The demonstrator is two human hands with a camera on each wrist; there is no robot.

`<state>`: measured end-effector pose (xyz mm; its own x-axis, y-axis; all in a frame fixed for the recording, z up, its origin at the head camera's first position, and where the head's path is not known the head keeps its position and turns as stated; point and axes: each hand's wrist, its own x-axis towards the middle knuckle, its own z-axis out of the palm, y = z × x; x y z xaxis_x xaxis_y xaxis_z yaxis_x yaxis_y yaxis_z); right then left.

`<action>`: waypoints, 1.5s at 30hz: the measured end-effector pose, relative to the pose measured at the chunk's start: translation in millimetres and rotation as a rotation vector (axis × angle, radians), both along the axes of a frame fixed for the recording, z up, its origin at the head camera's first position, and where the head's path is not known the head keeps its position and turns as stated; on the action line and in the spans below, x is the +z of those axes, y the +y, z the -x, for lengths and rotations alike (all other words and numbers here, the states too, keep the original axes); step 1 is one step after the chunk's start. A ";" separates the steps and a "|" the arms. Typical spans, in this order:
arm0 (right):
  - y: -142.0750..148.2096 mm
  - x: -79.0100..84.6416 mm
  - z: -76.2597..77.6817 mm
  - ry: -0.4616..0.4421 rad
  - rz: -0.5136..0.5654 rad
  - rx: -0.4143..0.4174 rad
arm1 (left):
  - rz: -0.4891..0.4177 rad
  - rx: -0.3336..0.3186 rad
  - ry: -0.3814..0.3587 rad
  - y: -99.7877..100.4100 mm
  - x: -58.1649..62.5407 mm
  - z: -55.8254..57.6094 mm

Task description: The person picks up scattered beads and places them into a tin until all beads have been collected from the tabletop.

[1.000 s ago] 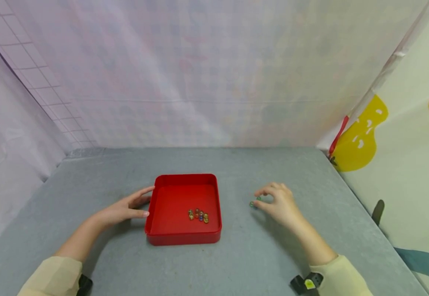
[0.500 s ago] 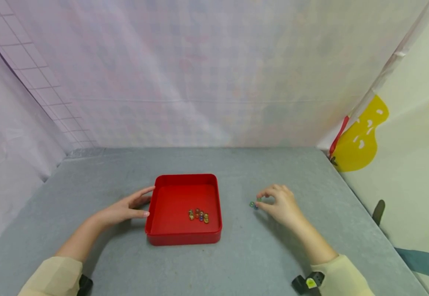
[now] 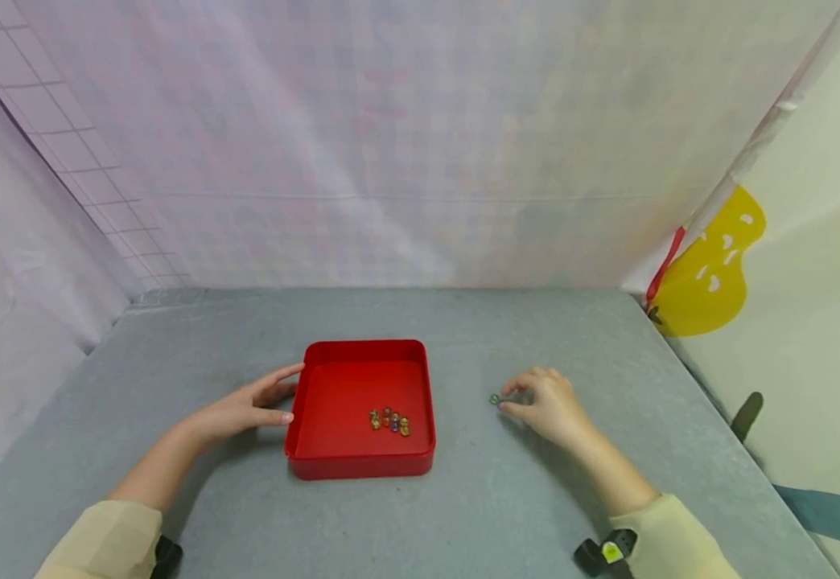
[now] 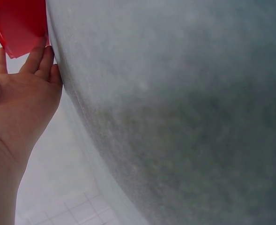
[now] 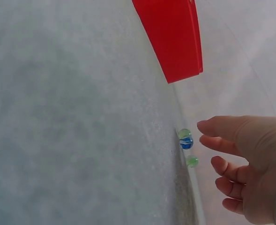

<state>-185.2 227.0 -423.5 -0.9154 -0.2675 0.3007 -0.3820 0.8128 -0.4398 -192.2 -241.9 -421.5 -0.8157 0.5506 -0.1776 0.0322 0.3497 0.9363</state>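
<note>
A red square tray [image 3: 333, 394] lies on the grey table, with several small glass marbles [image 3: 394, 420] in its front right part. At the tray's left side, my left hand [image 3: 235, 414] spreads its fingers and thumb against the wall. My right hand [image 3: 550, 406] is at the right of the tray, thumb and fingers bent around a gap. Close by its fingertips are a green marble [image 3: 494, 399], a blue swirled marble [image 5: 186, 143] and a second green marble [image 5: 192, 161]. The right wrist view shows the fingers apart from these marbles; the head view partly hides them.
The grey tabletop [image 3: 261, 515] spreads around the tray. A pale checked cloth [image 3: 420, 161] hangs behind it, and a white cloth with yellow shapes [image 3: 710, 273] stands along the right edge.
My right hand has shifted slightly down, toward the person, and its fingers now cover one green marble in the head view. The left hand and tray stay put.
</note>
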 end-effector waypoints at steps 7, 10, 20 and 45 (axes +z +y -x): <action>0.7 -3.2 1.3 0.006 -0.029 -0.001 | 0.003 0.002 0.004 0.5 0.5 -0.4; 0.3 -4.1 1.6 -0.006 -0.034 -0.001 | 0.001 0.003 0.000 0.6 1.2 -0.9; -0.5 -6.0 1.9 -0.030 -0.046 0.002 | 0.002 0.008 -0.011 0.8 3.1 -2.3; -0.7 -3.9 -1.8 -0.004 -0.021 0.016 | 0.001 0.009 -0.018 0.5 2.0 -1.2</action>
